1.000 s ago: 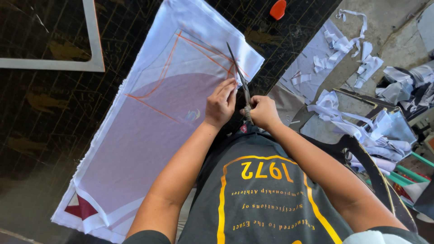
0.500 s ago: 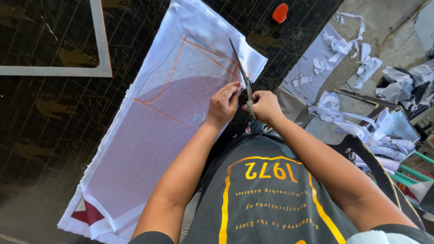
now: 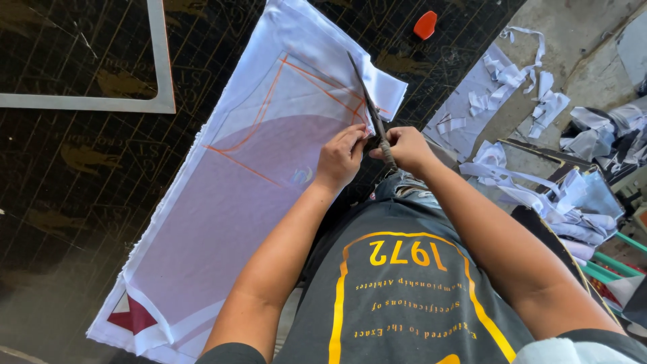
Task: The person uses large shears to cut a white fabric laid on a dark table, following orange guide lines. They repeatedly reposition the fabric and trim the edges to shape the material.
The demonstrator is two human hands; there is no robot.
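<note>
A long piece of white fabric (image 3: 229,202) with orange chalk lines and a pale purple area lies on a black cutting mat (image 3: 81,175). My right hand (image 3: 403,148) grips the handles of dark scissors (image 3: 367,101), whose blades point away over the fabric's near edge. My left hand (image 3: 342,156) pinches the fabric edge right beside the scissors. Both forearms reach out over my grey shirt with yellow print.
A grey metal square ruler (image 3: 151,101) lies on the mat at upper left. A small orange object (image 3: 425,24) sits at the mat's far edge. Several white fabric scraps (image 3: 532,101) litter the concrete floor to the right, near a green frame (image 3: 617,259).
The view has shifted slightly; my hands and the scissors stay at the same spot on the fabric edge, with the blades still pointing forward.
</note>
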